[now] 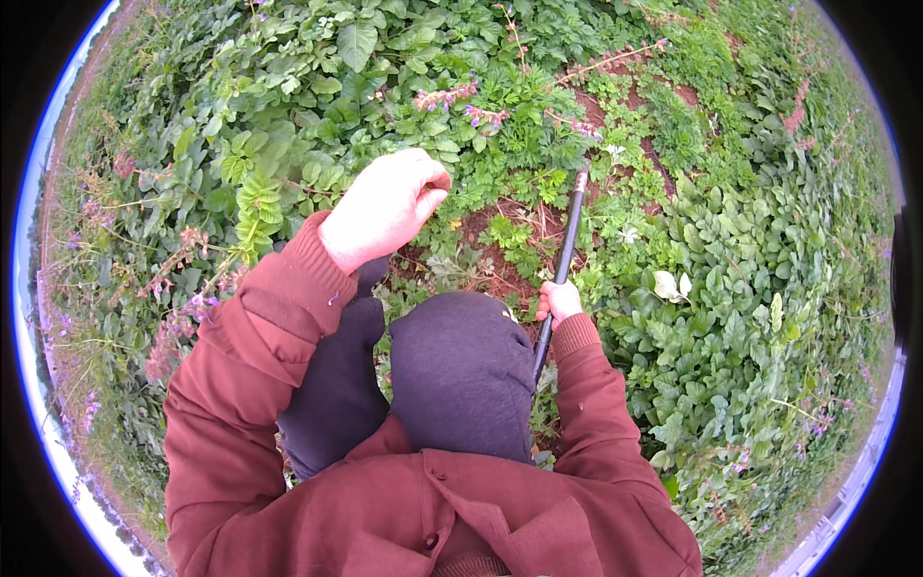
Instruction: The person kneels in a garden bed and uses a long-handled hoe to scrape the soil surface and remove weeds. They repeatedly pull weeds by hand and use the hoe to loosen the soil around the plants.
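My right hand (559,301) is closed around the dark shaft of a long-handled tool (570,231). The shaft runs from beside my knee up to a worn, lighter metal end at the leaves; whether a blade lies beyond it cannot be told. My left hand (389,205) is raised in front of my left knee, its back towards me, with thumb and fingers curled together. Whether anything is between those fingers is hidden. Below and past it are low green leafy plants (497,155) and a patch of reddish-brown soil (497,223) with dry stalks.
Dense broad-leaved plants (721,288) grow on the right, more (288,94) at the upper left. Flower stalks with purple blossoms (447,97) lean over the greenery ahead, others (195,306) stand at the left. My bent knees (461,360) in dark trousers are close below my hands.
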The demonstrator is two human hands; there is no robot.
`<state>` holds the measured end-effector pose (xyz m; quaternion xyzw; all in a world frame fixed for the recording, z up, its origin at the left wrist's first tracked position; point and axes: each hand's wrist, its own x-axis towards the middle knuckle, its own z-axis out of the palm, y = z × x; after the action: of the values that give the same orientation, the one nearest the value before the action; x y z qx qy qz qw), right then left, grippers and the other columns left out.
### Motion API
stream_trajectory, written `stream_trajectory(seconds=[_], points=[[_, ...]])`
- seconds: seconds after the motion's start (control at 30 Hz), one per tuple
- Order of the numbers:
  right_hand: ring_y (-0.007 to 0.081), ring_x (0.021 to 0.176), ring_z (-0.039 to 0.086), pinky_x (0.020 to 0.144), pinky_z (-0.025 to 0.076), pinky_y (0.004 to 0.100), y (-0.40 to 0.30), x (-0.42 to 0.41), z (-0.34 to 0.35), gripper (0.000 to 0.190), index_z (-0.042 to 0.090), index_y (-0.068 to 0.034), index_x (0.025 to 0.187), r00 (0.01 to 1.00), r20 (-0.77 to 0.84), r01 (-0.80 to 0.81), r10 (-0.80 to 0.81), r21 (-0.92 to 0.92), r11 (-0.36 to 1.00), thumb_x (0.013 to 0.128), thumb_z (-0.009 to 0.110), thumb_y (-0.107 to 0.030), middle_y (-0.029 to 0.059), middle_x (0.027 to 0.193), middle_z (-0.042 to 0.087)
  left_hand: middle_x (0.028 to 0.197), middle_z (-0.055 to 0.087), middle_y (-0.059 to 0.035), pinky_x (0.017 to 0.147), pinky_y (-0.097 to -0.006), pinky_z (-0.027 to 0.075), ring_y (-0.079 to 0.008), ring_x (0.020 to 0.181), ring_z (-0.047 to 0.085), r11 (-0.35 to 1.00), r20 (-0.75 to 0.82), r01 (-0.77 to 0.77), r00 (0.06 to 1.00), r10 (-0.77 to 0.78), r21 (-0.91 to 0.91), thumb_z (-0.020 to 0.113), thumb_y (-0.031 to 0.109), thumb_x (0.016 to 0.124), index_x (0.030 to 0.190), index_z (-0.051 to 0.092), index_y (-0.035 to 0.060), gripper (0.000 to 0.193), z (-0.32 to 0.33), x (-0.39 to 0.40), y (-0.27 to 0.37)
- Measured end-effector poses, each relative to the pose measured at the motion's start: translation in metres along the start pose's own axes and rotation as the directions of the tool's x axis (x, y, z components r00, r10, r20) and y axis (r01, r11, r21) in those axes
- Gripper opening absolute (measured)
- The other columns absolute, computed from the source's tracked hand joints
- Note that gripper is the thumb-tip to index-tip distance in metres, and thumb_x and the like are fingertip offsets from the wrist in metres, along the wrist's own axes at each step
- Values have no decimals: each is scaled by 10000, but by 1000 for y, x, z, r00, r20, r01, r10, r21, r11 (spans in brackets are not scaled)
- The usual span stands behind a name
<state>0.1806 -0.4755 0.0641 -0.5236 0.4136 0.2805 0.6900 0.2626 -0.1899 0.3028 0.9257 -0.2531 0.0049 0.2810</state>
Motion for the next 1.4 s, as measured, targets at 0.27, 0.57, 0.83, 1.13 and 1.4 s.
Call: stream_trajectory(seconds=[0.27,0.57,0.83,1.13,1.4], points=[[136,344,356,299,320,304,76,-117,-121,113,402,-84,798,993,-78,-91,87,-44,995,796,464,11,3,508,376,797,579,-96,616,-298,486,-184,673,583,996,14,32,999,-31,-78,633,48,799,904,614,11,113,5,8,17],[147,336,391,298,341,303,50,-123,-126,112,419,-44,836,938,-251,185,-240,-222,957,759,483,5,35,523,412,795,576,-98,599,-310,471,-200,646,569,996,-111,-77,990,81,42,652,82,789,923,609,18,154,14,2,27],[139,341,391,289,337,299,9,-77,-92,158,400,-41,867,923,-214,268,-320,-238,933,768,518,-7,41,559,424,787,570,-102,609,-318,475,-202,646,577,997,-101,-66,993,69,29,649,86,790,910,608,10,148,15,8,11],[145,334,417,282,344,308,28,-77,-112,192,426,-26,928,921,-221,259,-321,-269,928,763,520,7,49,572,445,781,559,-102,615,-319,474,-199,643,572,997,-62,-80,995,80,4,640,78,789,906,606,11,138,15,12,16],[209,483,505,450,407,339,80,-75,-149,195,484,-12,913,755,-256,249,-604,-740,625,736,548,-62,102,647,521,784,560,-99,612,-317,469,-193,636,572,995,-50,-104,993,104,8,637,76,788,904,603,9,139,23,14,16]])
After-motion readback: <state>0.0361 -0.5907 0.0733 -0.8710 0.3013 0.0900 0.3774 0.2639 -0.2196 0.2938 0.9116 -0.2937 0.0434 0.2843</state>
